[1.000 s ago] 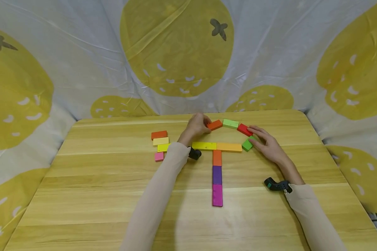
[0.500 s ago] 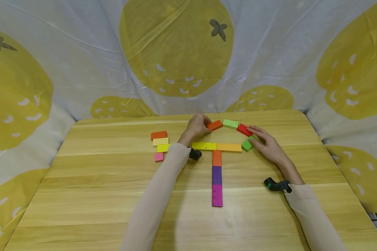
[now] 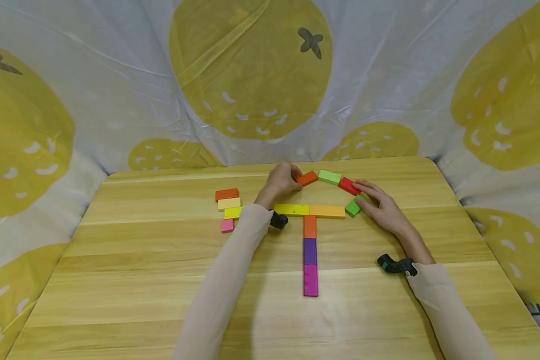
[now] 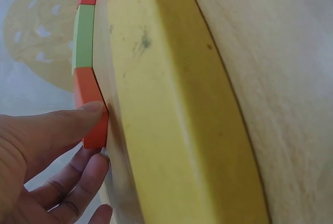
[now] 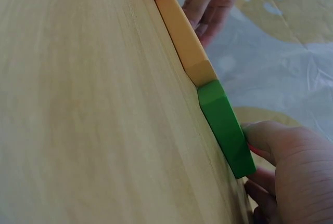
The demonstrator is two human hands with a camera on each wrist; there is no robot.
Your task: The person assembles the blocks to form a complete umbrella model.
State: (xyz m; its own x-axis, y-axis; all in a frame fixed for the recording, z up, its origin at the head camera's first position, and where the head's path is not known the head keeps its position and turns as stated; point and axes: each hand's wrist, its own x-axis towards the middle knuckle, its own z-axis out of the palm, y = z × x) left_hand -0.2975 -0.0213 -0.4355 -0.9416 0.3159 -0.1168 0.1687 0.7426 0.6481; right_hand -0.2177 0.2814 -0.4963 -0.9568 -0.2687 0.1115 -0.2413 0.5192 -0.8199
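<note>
Wooden blocks form a T below an arc on the table. At the arc's left end my left hand holds an orange-red block between thumb and fingers; its thumb lies on the block in the left wrist view. A light green block and a red block continue the arc. My right hand has its fingers extended, fingertips at the red block and thumb by the dark green block. The T's bar is a yellow block and a light orange block.
Down the T's stem run orange, purple and magenta blocks. Left of my left forearm lie a loose orange-red block, a cream block, a yellow block and a pink block. A patterned curtain hangs behind the table.
Both hands stay at the same blocks, and the arrangement looks the same. Only a slight shift of the whole head view is visible.
</note>
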